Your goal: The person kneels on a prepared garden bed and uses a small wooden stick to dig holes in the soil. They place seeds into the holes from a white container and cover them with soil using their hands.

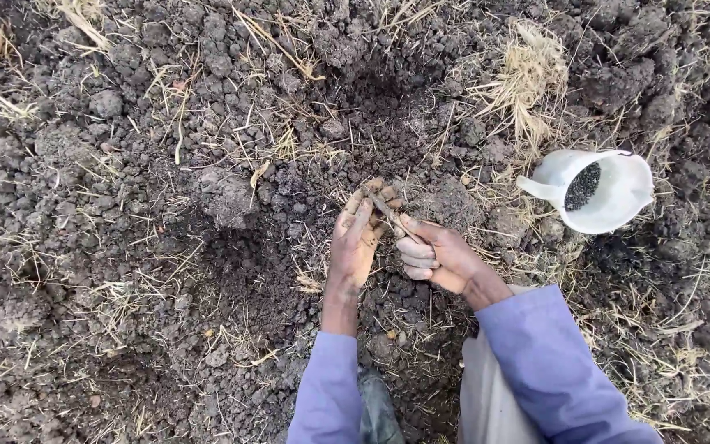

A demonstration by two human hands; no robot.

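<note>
Both my hands reach down over dark, clumpy soil (125,247). My left hand (353,242) is held flat with fingers stretched forward, palm turned toward the right hand. My right hand (431,251) has its fingers curled and pinches a thin dry stick or stem (388,215) that lies across the fingertips of my left hand. Both hands meet just in front of a shallow dug hollow (380,107) in the earth. Whether the left hand also grips the stem is unclear.
A white plastic jug (610,205) lies tilted on the ground to the right, with small black seeds (583,187) inside. Dry straw tufts (527,74) are scattered over the clods. My blue sleeves and light trousers (486,395) fill the bottom edge.
</note>
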